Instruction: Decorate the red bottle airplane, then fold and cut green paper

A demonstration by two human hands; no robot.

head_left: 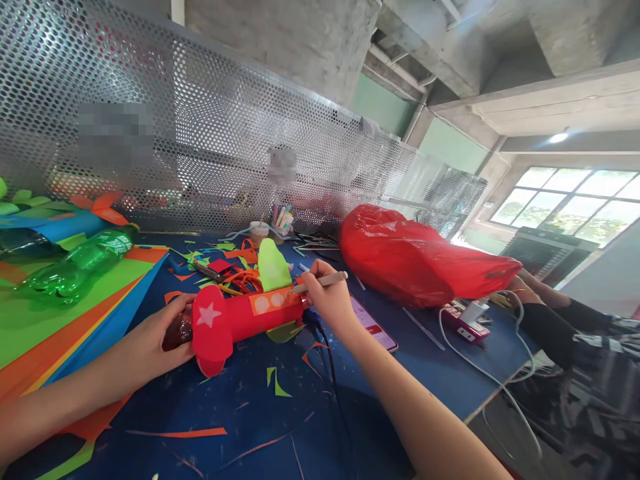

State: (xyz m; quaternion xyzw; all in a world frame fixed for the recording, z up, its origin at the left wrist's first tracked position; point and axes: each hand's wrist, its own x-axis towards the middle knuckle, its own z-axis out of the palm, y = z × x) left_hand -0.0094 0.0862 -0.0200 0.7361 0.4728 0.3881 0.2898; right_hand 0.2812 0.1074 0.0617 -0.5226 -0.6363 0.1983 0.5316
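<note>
A plastic bottle wrapped in red paper [250,321] lies nearly level just above the blue table. My left hand [173,330] is closed around its brown bare end, beside a red paper collar with a white star [209,315]. A green paper fin [273,265] stands up from the bottle's far side. Along the top runs an orange strip with pale round dots [265,304]. Between the fingers of my right hand [327,293] is a light-coloured marker [334,279], its tip at the strip's right end. Whether the tip touches the strip cannot be made out.
Green bottle [83,267] and coloured paper sheets [35,323] lie left. Paper scraps [245,270] and a marker cup [283,220] are behind. Rightward are a phone [375,323], red plastic bag [400,257], power strip [463,321] with cables, and another person's arm [543,313].
</note>
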